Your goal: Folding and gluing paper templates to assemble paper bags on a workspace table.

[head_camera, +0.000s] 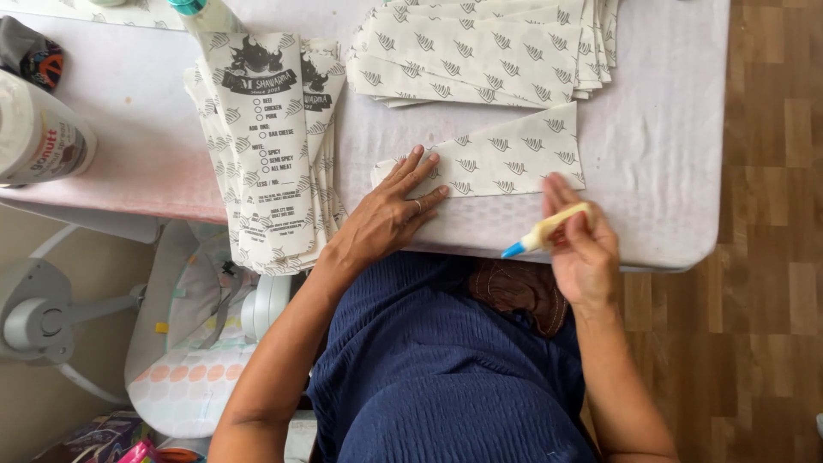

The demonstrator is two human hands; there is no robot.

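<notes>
Paper sheet [506, 159], cream with a small leaf print and folded to a wedge, lies on the tabletop [669, 129] with its long axis running nine to three o'clock, narrow end toward nine, broad end toward three. Left hand [396, 210] rests flat and unclenched on the narrow end, fingers spread, pinning it down. Right hand [581, 249] is clenched round a small glue bottle [549, 231], whose blue tip points toward eight o'clock, just off the sheet's near edge; the sheet lies at about eleven o'clock from that hand, which sits at its broad end. Whether the tip touches the cloth is hard to tell, I think not. A pile of matching sheets [489, 51] sits at twelve o'clock, and a printed stack of paper sleeves [266, 146] at nine
</notes>
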